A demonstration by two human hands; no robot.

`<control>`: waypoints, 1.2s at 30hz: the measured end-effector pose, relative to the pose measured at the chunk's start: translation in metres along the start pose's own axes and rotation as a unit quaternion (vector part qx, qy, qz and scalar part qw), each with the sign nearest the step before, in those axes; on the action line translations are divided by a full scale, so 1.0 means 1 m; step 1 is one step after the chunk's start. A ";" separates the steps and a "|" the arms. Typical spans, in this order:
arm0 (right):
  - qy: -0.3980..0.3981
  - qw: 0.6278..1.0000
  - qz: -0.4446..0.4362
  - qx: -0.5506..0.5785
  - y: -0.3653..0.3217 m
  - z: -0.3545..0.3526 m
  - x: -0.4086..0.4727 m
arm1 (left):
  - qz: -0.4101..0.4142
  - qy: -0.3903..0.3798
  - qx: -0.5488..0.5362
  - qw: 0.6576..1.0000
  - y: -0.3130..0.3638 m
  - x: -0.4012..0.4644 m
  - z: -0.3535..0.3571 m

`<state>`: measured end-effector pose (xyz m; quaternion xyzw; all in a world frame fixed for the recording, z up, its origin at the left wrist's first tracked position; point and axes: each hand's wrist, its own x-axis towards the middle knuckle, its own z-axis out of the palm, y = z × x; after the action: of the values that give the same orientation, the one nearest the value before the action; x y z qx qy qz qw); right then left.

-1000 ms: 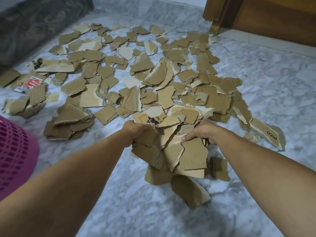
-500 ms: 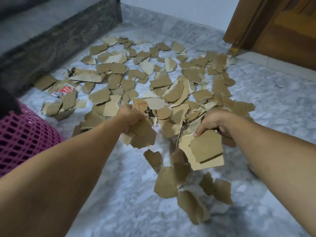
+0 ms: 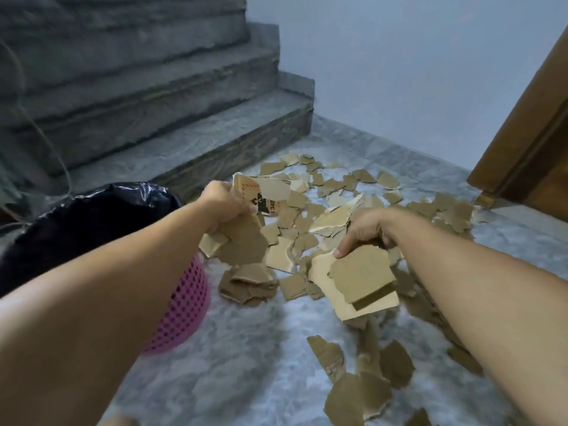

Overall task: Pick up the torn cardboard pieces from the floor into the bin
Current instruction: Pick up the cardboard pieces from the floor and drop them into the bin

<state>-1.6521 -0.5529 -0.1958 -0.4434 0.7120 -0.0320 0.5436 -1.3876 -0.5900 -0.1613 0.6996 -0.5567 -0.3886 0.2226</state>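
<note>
Cardboard pieces (image 3: 362, 275) (bin (image 3: 184, 299) left) beside stairs (image 3: 153, 118)

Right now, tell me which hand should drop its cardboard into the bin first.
Left. The left hand grips its cardboard bundle right beside the bin; the right hand is farther away.

Single head cam, wide-angle, looks forward-down along both forearms; close on hands, floor (image 3: 246, 364) ahead, stairs (image 3: 153, 118) far-left, door (image 3: 528, 133) far-right.
</note>
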 end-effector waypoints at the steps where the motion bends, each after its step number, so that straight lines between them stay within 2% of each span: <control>1: -0.007 1.000 -0.017 0.009 -0.015 0.004 -0.005 | -0.001 0.011 -0.006 1.000 -0.001 0.000 -0.015; 6: 0.012 0.993 -0.112 0.014 -0.089 0.033 -0.016 | -0.002 0.072 -0.027 0.997 -0.017 -0.010 -0.091; 13: 0.079 0.971 -0.227 0.022 -0.207 0.112 -0.032 | -0.030 0.167 -0.036 0.985 -0.068 -0.019 -0.198; 18: 0.143 0.945 -0.288 0.062 -0.270 0.173 -0.024 | -0.070 0.192 -0.065 0.977 -0.122 -0.008 -0.242; 21: 0.199 0.931 -0.301 0.060 -0.282 0.208 -0.009 | -0.096 0.190 -0.090 0.973 -0.157 0.004 -0.242; 24: 0.213 0.922 -0.318 0.048 -0.280 0.239 0.010 | -0.104 0.175 -0.109 0.973 -0.184 0.014 -0.236; 28: 0.142 0.951 -0.274 -0.035 -0.262 0.264 0.035 | -0.134 0.097 -0.058 0.984 -0.205 0.020 -0.228; 30: 0.136 0.955 -0.256 -0.065 -0.254 0.263 0.038 | -0.130 0.096 -0.031 0.986 -0.206 0.022 -0.224; 36: 0.134 0.955 -0.261 0.048 -0.238 0.227 0.043 | -0.082 0.081 -0.032 0.993 -0.177 0.030 -0.204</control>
<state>-1.3288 -0.6263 -0.1944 -0.5790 0.6354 -0.2660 0.4362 -1.1169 -0.5936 -0.1795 0.7646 -0.4646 -0.3655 0.2566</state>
